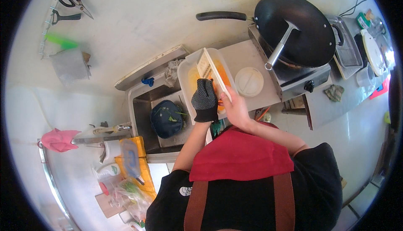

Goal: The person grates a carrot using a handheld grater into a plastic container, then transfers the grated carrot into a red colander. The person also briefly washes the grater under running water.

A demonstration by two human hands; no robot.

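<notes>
My left hand (204, 100), in a black knitted glove with pale dots, is curled against the face of a flat white grater (210, 65); whether it holds anything is hidden. My bare right hand (236, 108) grips the grater's near end. The grater stands tilted over a translucent plastic tub (185, 76), and orange shreds (223, 73) lie in the tub on both sides of it. The tub rests at the sink's right edge. Close by on the right, a round whitish lid (249, 82) lies on the counter.
A black wok (292, 32) with a metal spatula (281, 46) sits on a gas stove (296, 81) at right. In the steel sink (143, 105) is a dark blue basin (167, 119) with green scraps. Scissors (75, 1) hang on the wall. A bagged vegetable (130, 196) lies lower left.
</notes>
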